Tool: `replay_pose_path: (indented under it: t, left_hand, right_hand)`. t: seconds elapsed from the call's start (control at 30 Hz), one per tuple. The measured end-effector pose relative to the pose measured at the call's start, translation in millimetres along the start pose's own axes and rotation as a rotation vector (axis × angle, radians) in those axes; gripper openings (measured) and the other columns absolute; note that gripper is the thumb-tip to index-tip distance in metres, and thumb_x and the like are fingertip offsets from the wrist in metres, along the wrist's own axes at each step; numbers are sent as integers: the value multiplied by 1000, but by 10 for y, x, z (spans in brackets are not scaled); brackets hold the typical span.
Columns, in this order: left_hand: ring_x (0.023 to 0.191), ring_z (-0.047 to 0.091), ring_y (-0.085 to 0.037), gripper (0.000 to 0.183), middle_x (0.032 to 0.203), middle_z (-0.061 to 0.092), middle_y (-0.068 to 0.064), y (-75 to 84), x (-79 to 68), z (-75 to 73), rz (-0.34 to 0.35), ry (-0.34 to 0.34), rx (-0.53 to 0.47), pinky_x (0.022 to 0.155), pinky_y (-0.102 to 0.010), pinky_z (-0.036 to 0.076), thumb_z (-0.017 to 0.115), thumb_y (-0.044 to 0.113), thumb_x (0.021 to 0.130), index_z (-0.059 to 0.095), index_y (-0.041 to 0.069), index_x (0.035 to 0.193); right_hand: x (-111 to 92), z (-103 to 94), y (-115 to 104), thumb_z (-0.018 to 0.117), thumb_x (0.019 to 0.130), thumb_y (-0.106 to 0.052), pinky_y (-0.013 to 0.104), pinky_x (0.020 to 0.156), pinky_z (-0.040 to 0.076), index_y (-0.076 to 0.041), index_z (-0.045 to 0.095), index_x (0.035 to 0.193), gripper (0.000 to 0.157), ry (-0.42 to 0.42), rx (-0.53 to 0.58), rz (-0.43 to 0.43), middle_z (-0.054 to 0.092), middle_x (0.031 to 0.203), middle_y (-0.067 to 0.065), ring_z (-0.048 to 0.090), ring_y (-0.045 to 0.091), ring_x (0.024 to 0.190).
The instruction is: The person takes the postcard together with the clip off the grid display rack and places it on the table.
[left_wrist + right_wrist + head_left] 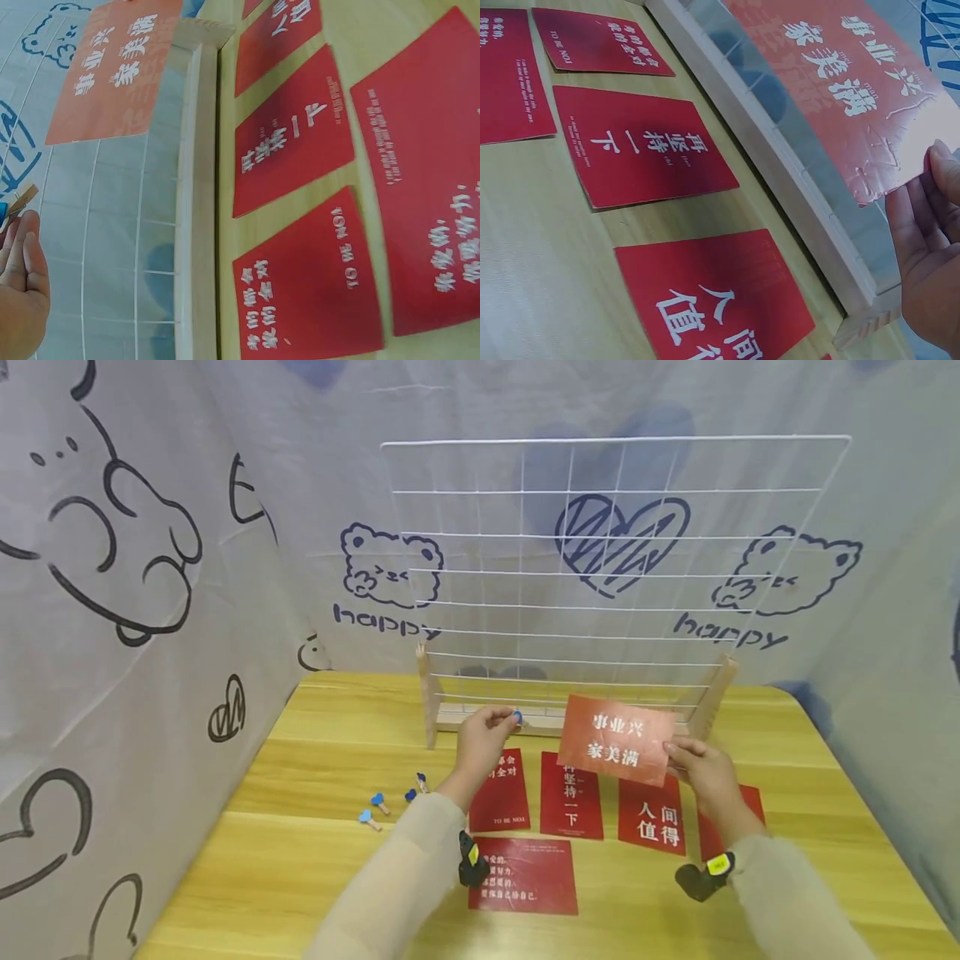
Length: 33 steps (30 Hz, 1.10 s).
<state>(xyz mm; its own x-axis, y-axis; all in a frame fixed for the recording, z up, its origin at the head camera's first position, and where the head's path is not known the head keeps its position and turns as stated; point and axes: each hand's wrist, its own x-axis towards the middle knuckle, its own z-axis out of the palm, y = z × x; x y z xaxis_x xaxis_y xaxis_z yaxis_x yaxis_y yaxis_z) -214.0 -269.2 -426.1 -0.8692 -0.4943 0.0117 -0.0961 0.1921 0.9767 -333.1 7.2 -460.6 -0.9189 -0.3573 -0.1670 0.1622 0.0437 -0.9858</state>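
Observation:
My left hand (pixel 483 745) pinches a small wooden clothespin (pixel 22 201) with a blue heart on it, in front of the white wire grid's lower part. My right hand (pixel 703 777) holds a red card (pixel 617 739) with white Chinese characters by its right edge, thumb on one face and fingers behind. The card is raised above the table, to the right of the left hand. Behind both hands stands the white wire grid (pixel 570 633) in a wooden base (pixel 196 187). Below lie several red cards, among them one (pixel 572 797) near the middle and one (pixel 522 877) nearer the front.
Several heart clothespins lie left of the cards, one light blue (pixel 366 817). The yellow wood-grain table (pixel 300 752) extends around everything. A printed cloth (pixel 315 452) hangs behind the grid and at the sides. Another red card (pixel 752 800) is partly hidden by the right arm.

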Motion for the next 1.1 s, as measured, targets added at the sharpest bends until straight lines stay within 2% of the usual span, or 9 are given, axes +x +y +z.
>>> replay_pose_path:
  t: [0.17, 0.27, 0.33, 0.43, 0.67, 0.77, 0.9, 1.0, 1.1]
  left_hand:
    - [91, 65, -25, 22, 94, 68, -14, -73, -132, -54, -43, -37, -41, 58, -19, 42, 58, 15, 90, 63, -1, 105]
    - [93, 64, -25, 23, 95, 67, -15, -126, -211, -88, -75, -39, -57, 71, -23, 50, 58, 15, 90, 62, -2, 105]
    - [94, 64, -25, 24, 96, 67, -15, -164, -257, -107, -91, -40, -68, 79, -26, 51, 58, 14, 90, 61, -3, 106]
    - [94, 64, -26, 25, 96, 66, -17, -215, -317, -136, -94, -41, -65, 82, -31, 51, 58, 15, 90, 61, -4, 106]
    - [93, 64, -24, 25, 96, 66, -16, -320, -448, -226, -100, -43, -69, 83, -30, 51, 57, 14, 90, 60, -5, 106]
    - [93, 64, -24, 23, 96, 66, -17, -393, -505, -275, -122, -43, -84, 84, -29, 51, 57, 12, 90, 59, -5, 105]
    - [92, 65, -24, 24, 97, 66, -17, -514, -603, -363, -146, -46, -76, 85, -31, 51, 57, 12, 90, 59, -6, 106]
    - [89, 65, -22, 25, 95, 67, -14, -597, -681, -456, -162, -37, -22, 82, -35, 52, 58, 16, 90, 60, -4, 105]
    - [87, 64, -21, 26, 93, 68, -13, -667, -741, -565, -178, -25, 23, 78, -39, 52, 58, 19, 90, 61, -2, 105]
  right_hand:
    - [-81, -3, 78, 54, 91, -10, 13, 69, 51, -32, 64, 72, 30, -7, 26, 22, 60, 77, -19, 59, -3, 71]
    - [-140, -5, 129, 55, 91, -11, 14, 70, 51, -30, 63, 75, 26, -14, 13, 58, 59, 77, -17, 59, -2, 72]
    - [-179, -3, 161, 55, 91, -12, 14, 71, 51, -28, 63, 78, 22, -18, 0, 80, 59, 79, -17, 59, -2, 73]
    - [-237, 4, 196, 56, 91, -12, 15, 72, 51, -26, 63, 80, 19, -18, -27, 106, 58, 80, -16, 59, -2, 74]
    - [-332, 21, 254, 57, 90, -15, 16, 75, 51, -22, 63, 85, 10, -6, -70, 140, 58, 80, -17, 58, -2, 74]
    - [-369, 23, 288, 57, 90, -14, 16, 72, 51, -16, 63, 91, 7, -12, -87, 147, 58, 79, -16, 58, -1, 74]
    - [-417, 10, 353, 58, 90, -14, 18, 71, 52, -5, 63, 102, 16, -21, -121, 158, 58, 79, -15, 57, 0, 73]
    - [-452, -8, 414, 58, 90, -14, 19, 71, 53, -4, 64, 101, 16, -19, -128, 166, 58, 79, -15, 57, 1, 73]
    - [-488, -34, 480, 58, 90, -13, 20, 69, 53, -9, 65, 95, 10, -24, -117, 180, 59, 77, -13, 57, 2, 72]
